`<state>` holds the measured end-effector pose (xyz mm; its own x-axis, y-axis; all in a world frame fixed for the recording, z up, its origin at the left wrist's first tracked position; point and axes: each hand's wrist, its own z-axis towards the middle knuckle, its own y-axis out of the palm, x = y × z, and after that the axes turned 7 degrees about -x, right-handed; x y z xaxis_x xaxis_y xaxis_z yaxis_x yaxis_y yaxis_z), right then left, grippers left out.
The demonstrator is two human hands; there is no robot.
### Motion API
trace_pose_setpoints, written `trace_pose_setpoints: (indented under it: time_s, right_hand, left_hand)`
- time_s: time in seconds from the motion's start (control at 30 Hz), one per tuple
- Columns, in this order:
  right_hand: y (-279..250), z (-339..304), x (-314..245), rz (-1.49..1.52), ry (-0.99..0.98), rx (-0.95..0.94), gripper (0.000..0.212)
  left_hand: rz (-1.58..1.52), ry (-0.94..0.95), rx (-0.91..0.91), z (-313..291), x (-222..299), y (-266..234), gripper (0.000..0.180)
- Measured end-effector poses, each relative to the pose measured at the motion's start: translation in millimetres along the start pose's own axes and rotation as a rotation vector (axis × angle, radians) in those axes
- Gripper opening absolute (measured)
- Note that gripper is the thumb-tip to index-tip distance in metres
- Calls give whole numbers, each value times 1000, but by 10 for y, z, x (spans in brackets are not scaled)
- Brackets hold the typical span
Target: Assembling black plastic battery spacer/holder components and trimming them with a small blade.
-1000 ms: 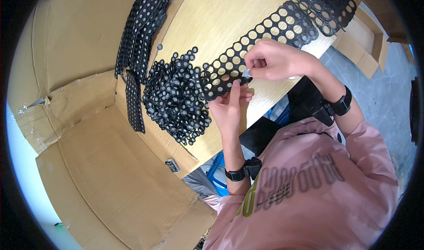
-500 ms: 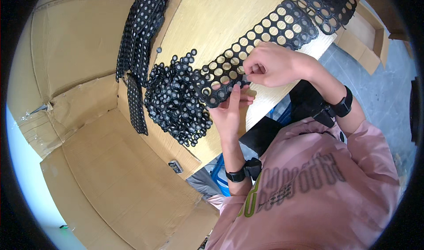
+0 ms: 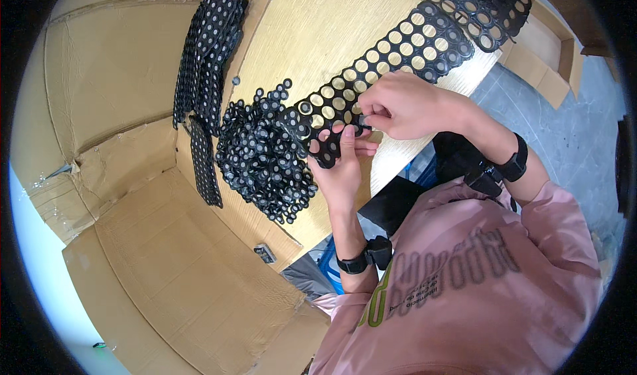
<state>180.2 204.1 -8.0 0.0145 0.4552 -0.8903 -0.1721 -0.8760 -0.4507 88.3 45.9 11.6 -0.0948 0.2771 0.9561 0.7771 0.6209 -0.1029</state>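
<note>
A long black sheet with rows of round holes (image 3: 383, 55) lies slantwise across the wooden table. My left hand (image 3: 341, 176) grips its near left corner, thumb on top and fingers underneath, with skin showing through some holes. At the sheet's front edge, just right of that thumb, my right hand (image 3: 406, 104) is closed in a pinch. Something small and dark shows at its fingertips, too hidden to name. Left of the sheet is a heap of small black discs with grey centres (image 3: 262, 153), close to my left hand.
A stack of black sheets filled with grey-centred discs (image 3: 209, 53) leans at the table's left edge, a smaller piece (image 3: 204, 163) below it. Dark perforated sheets (image 3: 494, 7) pile up at the far right. A cardboard box (image 3: 541, 50) stands beyond. Large cardboard (image 3: 166, 242) borders the left.
My right hand has shifted slightly left and down along the sheet's edge. The held corner has tilted, and more open holes show near my left thumb.
</note>
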Motion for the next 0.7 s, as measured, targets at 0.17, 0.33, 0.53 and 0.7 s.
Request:
trace_pose_setpoints:
  time_s: [0.17, 0.33, 0.53, 0.7]
  right_hand:
    - [55, -6, 16, -24, -31, 77, 12]
    - [89, -10, 15, -45, -21, 113, 14]
    - [-308, -51, 38, 326, 59, -60, 15]
    - [-242, -74, 104, 335, 2, -61, 14]
  left_hand:
    - [25, 29, -35, 3, 31, 11, 12]
    - [-17, 2, -51, 8, 5, 4, 11]
    - [-107, -36, 19, -1, -108, -86, 17]
    - [-117, -181, 56, -23, 60, 60, 17]
